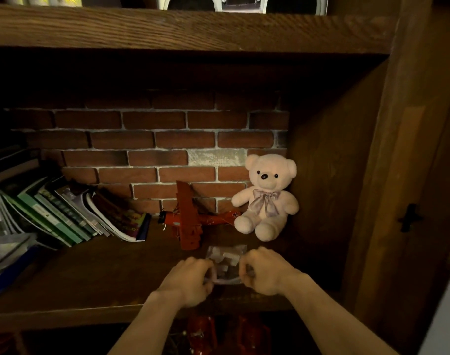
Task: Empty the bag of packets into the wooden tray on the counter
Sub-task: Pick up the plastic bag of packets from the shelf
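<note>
A dark wooden shelf [90, 285] sits in a deep alcove backed by a red brick wall [152, 139], with a thick wooden board [167, 26] overhead and a wooden side panel [329, 175] on the right. Against the left side a row of books [65, 211] leans over to the left, their spines tilted, with more flat stacks at the far left edge. Near the middle of the shelf stands a red toy plane [188, 219], its wings upright and its tail reaching toward a pale pink teddy bear [266, 198], which sits in the right corner with a ribbon bow at its neck. Just in front of the plane and bear lies a clear plastic bag [226, 260] holding pale packets [225, 254], resting on the shelf near its front edge. Both hands reach in from below: the left hand [190, 280] is curled with its fingers pinched on the bag's left near corner, and the right hand [265, 270] is curled likewise, pinching the bag's right near corner. The bag's near edge stretches between the two grips. Below the shelf, dim red shapes [226, 334] show in shadow, too dark to tell what they are
</note>
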The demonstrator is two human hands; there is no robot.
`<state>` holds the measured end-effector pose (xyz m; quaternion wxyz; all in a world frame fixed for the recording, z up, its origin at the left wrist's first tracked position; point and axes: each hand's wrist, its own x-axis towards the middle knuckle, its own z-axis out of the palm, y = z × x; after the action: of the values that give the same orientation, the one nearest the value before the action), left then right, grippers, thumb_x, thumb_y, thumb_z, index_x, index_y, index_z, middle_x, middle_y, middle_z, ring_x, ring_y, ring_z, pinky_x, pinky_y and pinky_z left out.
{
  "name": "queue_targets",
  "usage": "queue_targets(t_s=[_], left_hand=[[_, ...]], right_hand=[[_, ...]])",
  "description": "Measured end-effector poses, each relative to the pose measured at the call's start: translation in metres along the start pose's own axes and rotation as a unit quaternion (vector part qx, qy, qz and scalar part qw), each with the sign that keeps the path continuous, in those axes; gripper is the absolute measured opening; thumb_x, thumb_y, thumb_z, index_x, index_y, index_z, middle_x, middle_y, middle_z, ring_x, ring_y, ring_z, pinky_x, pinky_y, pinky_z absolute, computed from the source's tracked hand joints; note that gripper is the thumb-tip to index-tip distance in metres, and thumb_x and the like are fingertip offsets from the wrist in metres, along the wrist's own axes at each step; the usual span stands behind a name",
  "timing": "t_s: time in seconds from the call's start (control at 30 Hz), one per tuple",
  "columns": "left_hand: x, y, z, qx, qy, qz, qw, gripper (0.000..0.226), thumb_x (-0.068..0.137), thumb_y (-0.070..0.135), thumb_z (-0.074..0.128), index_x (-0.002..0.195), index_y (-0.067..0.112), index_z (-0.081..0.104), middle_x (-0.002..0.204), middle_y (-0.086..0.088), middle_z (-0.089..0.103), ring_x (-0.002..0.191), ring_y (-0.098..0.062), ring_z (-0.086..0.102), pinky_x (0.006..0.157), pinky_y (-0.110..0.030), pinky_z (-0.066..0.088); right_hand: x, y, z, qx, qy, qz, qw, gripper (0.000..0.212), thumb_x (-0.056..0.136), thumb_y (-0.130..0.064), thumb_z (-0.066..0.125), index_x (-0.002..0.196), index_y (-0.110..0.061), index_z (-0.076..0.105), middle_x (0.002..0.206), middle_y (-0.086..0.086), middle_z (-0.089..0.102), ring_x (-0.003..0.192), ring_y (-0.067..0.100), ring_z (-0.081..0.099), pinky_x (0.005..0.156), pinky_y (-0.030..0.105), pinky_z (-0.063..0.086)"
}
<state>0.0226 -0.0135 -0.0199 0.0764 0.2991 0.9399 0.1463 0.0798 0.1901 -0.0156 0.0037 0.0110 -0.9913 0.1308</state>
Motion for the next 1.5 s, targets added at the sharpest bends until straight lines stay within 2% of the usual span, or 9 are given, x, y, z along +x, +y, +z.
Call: queue_targets(t_s=[0.2, 0.37, 0.47, 0.53, 0.73, 0.87, 1.03, 1.37, 1.5], left_hand=[[-0.013, 0.005, -0.042, -0.006, 0.082, 0.034, 0.996, 0.012, 0.094, 0.029, 0.062, 0.098, 0.039, 0.058, 0.108, 0.007, 0.062, 0.101, -0.013, 0.057, 0.086, -0.033, 0.046], [-0.031, 0.009, -0.081, 0.004, 0.15, 0.064, 0.987, 0.011, 0.094, 0.033, 0.06, 0.093, 0.042, 0.055, 0.102, 0.006, 0.064, 0.098, -0.016, 0.059, 0.089, -0.04, 0.051], [-0.041, 0.01, -0.1, 0.015, 0.181, 0.075, 0.981, 0.009, 0.093, 0.037, 0.06, 0.092, 0.044, 0.054, 0.1, 0.005, 0.065, 0.097, -0.019, 0.061, 0.088, -0.043, 0.051], [-0.047, 0.008, -0.109, 0.017, 0.198, 0.083, 0.977, 0.007, 0.093, 0.037, 0.061, 0.093, 0.042, 0.057, 0.099, 0.006, 0.068, 0.098, -0.02, 0.063, 0.089, -0.042, 0.051], [-0.06, 0.005, -0.117, 0.014, 0.242, 0.105, 0.965, 0.008, 0.093, 0.037, 0.062, 0.1, 0.039, 0.062, 0.098, 0.008, 0.071, 0.1, -0.021, 0.064, 0.088, -0.04, 0.051], [-0.058, 0.002, -0.104, -0.003, 0.245, 0.123, 0.962, 0.005, 0.092, 0.037, 0.062, 0.095, 0.04, 0.064, 0.091, 0.015, 0.071, 0.092, -0.013, 0.065, 0.083, -0.037, 0.052], [-0.051, 0.007, -0.081, -0.011, 0.204, 0.144, 0.968, 0.005, 0.089, 0.039, 0.062, 0.092, 0.043, 0.063, 0.086, 0.015, 0.071, 0.086, -0.015, 0.068, 0.076, -0.038, 0.055], [-0.067, 0.079, -0.05, -0.021, 0.171, 0.21, 0.962, 0.005, 0.088, 0.038, 0.066, 0.089, 0.042, 0.063, 0.092, 0.014, 0.07, 0.09, -0.015, 0.066, 0.072, -0.034, 0.05], [-0.085, 0.123, -0.047, -0.025, 0.169, 0.253, 0.952, 0.004, 0.09, 0.037, 0.065, 0.088, 0.04, 0.063, 0.087, 0.016, 0.067, 0.081, -0.008, 0.062, 0.068, -0.031, 0.047]], right_hand=[[-0.014, -0.02, -0.047, 0.012, 0.064, -0.035, 0.997, 0.018, 0.086, -0.01, 0.06, 0.081, -0.026, 0.068, 0.067, -0.016, 0.055, 0.065, 0.001, 0.052, 0.061, 0.025, 0.044], [-0.024, -0.042, -0.083, -0.023, 0.139, -0.041, 0.989, 0.011, 0.089, -0.021, 0.062, 0.084, -0.028, 0.068, 0.079, -0.012, 0.065, 0.08, 0.013, 0.063, 0.073, 0.036, 0.055], [-0.031, -0.053, -0.099, -0.033, 0.179, -0.05, 0.982, 0.013, 0.087, -0.02, 0.064, 0.08, -0.03, 0.068, 0.065, -0.017, 0.055, 0.07, 0.005, 0.057, 0.071, 0.03, 0.054], [-0.038, -0.062, -0.107, -0.035, 0.197, -0.052, 0.978, 0.012, 0.087, -0.018, 0.064, 0.083, -0.026, 0.072, 0.063, -0.019, 0.054, 0.063, 0.001, 0.053, 0.061, 0.02, 0.047], [-0.055, -0.077, -0.111, -0.007, 0.219, -0.053, 0.974, 0.01, 0.085, -0.02, 0.065, 0.084, -0.025, 0.073, 0.071, -0.016, 0.062, 0.065, 0.002, 0.058, 0.062, 0.03, 0.052], [-0.065, -0.077, -0.096, -0.017, 0.226, -0.041, 0.973, 0.017, 0.083, -0.024, 0.063, 0.07, -0.035, 0.061, 0.063, -0.018, 0.057, 0.062, 0.002, 0.058, 0.062, 0.032, 0.053], [-0.087, -0.07, -0.079, -0.02, 0.19, 0.036, 0.981, 0.012, 0.088, -0.026, 0.062, 0.081, -0.036, 0.063, 0.082, -0.014, 0.065, 0.078, 0.006, 0.057, 0.068, 0.037, 0.055], [-0.169, -0.047, -0.088, -0.039, 0.176, 0.146, 0.973, 0.016, 0.08, -0.018, 0.061, 0.086, -0.031, 0.069, 0.084, -0.01, 0.069, 0.082, 0.017, 0.065, 0.071, 0.041, 0.058], [-0.223, -0.037, -0.102, -0.032, 0.193, 0.168, 0.966, 0.021, 0.083, -0.012, 0.063, 0.09, -0.031, 0.069, 0.087, -0.01, 0.067, 0.085, 0.013, 0.065, 0.073, 0.038, 0.06]])
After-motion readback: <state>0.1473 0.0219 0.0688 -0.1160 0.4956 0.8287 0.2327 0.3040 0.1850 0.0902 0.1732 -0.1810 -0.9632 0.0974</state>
